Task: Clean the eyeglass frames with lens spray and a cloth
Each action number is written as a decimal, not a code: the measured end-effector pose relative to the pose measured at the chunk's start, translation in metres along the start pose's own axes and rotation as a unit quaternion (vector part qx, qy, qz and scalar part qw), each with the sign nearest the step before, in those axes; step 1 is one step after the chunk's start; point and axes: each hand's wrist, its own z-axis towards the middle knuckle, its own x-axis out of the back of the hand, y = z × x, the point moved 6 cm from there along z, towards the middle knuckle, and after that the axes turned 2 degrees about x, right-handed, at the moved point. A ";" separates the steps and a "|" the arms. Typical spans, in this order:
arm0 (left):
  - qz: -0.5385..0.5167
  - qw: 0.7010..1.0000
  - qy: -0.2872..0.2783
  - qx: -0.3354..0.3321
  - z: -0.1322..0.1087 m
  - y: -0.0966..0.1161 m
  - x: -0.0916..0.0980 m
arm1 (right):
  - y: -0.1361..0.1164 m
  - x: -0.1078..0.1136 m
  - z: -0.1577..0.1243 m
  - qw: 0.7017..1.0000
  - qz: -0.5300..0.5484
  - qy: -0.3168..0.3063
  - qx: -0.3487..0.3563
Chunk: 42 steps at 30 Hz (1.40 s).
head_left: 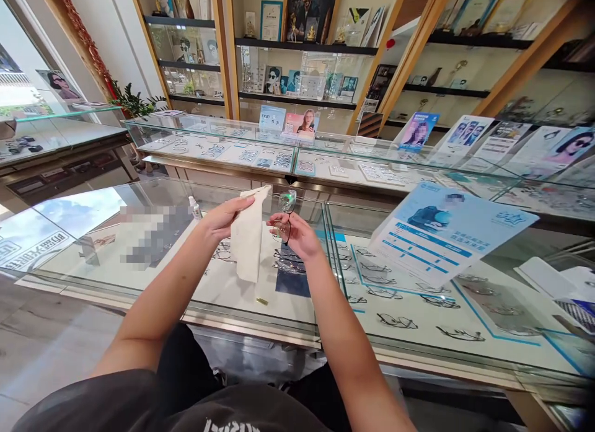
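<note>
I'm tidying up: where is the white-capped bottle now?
In the head view, the bottle stands left of centre on the glass counter, just left of the left hand, which holds the cloth.

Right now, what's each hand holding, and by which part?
Left hand: pale cloth, pinched at its upper part, the rest hanging down. Right hand: eyeglasses, held at their lower half; exact contact too small to tell.
</note>
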 end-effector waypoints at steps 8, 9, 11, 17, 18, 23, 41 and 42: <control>-0.077 0.992 0.098 0.005 0.047 -0.027 0.005 | 0.001 0.009 0.003 1.000 0.007 0.022 0.005; -0.086 0.991 0.103 -0.003 0.050 -0.030 0.009 | 0.002 0.010 0.004 1.000 -0.001 0.026 0.004; -0.106 0.989 0.098 -0.020 0.051 -0.034 0.014 | 0.003 0.012 0.004 0.999 -0.020 0.035 0.003; -0.084 0.995 0.024 -0.052 0.044 -0.036 0.024 | 0.007 0.016 0.003 0.998 -0.040 0.051 0.001; -0.075 0.996 0.016 -0.053 0.043 -0.037 0.025 | 0.008 0.017 0.003 0.998 -0.038 0.056 -0.001; -0.013 0.999 0.036 -0.029 0.040 -0.044 0.025 | 0.009 0.019 0.003 0.997 -0.002 0.071 -0.002; 0.038 0.996 0.035 -0.066 0.039 -0.058 -0.003 | 0.007 0.039 0.007 0.988 0.065 0.140 0.013; 0.036 0.996 0.038 -0.079 0.038 -0.057 -0.003 | 0.006 0.040 0.007 0.987 0.062 0.146 0.014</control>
